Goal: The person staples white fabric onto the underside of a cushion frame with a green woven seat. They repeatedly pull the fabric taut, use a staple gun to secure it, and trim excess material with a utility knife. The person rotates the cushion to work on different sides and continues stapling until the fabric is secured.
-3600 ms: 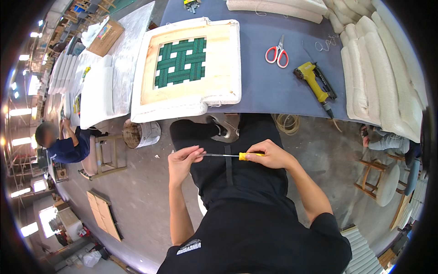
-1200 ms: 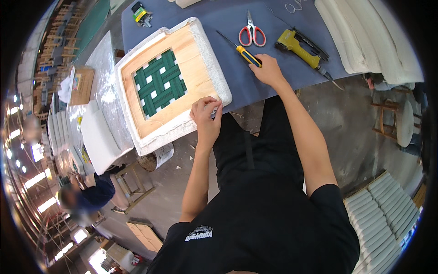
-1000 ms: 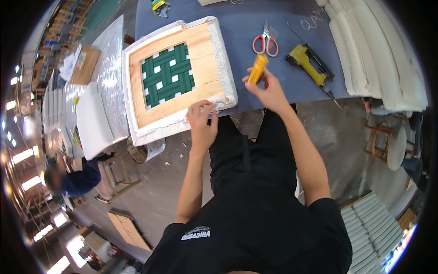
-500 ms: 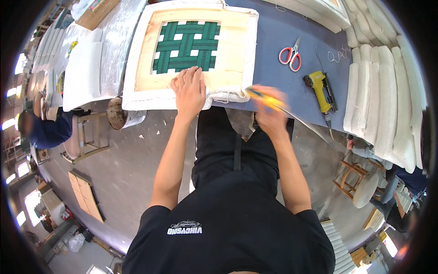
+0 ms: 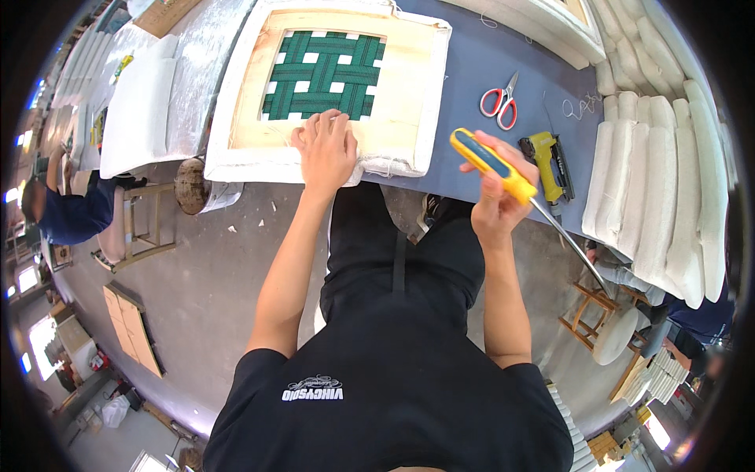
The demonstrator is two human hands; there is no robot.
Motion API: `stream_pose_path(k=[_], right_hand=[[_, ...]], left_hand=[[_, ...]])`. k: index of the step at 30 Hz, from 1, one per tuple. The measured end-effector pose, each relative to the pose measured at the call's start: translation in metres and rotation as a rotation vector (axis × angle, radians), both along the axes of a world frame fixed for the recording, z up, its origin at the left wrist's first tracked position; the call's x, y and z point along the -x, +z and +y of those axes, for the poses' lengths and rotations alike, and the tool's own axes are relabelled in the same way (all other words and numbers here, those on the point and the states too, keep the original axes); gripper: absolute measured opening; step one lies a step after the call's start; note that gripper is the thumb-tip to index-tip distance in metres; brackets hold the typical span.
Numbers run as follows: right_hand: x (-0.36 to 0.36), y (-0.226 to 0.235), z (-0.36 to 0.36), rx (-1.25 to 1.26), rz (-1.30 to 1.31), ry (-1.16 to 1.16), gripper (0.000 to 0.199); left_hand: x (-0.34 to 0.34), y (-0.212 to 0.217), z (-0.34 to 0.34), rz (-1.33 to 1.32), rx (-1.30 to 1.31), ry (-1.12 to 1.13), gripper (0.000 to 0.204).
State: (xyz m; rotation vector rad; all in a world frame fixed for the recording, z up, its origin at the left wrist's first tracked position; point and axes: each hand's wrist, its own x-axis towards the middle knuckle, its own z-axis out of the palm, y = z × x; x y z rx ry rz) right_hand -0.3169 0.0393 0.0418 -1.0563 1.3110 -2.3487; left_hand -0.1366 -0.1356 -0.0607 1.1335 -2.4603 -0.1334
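A seat cushion (image 5: 409, 86) lies underside up at the table's near edge, its pale wooden frame bordered by folded white fabric. Green and white woven webbing (image 5: 326, 72) fills the opening in the wood. My left hand (image 5: 325, 156) rests with fingers spread on the frame's near side, fingertips by the webbing. To the right of the cushion, my right hand (image 5: 503, 206) is closed round a screwdriver (image 5: 491, 165) with a yellow and dark handle. Its long metal shaft points down and to the right, away from the cushion.
Red-handled scissors (image 5: 500, 102) and a yellow-green staple gun (image 5: 548, 165) lie on the blue-grey table (image 5: 464, 59). White padded pieces (image 5: 653, 181) stand in a row at the right. A second table (image 5: 206, 59) is at the left. Other people work at both sides.
My right hand has moved away from the cushion's near right corner, rightward and with the screwdriver's handle raised. My left hand stays on the frame.
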Motion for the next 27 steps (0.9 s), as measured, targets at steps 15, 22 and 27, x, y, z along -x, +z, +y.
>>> stream_pose_path(k=[15,22,27], right_hand=[[0.112,-0.093,0.037,-1.298,0.437,-0.213,0.044],[0.109,-0.161,0.052,-0.99,0.739,-0.555,0.034],[0.108,-0.158,0.051,-0.971,0.673,-0.539,0.033]], left_hand=[[0.051,0.029,0.083,0.173,-0.335,-0.211,0.015],[0.08,0.036,0.104,-0.182,-0.176,-0.089,0.019],[0.084,0.025,0.096,-0.144,-0.297,-0.064,0.013]])
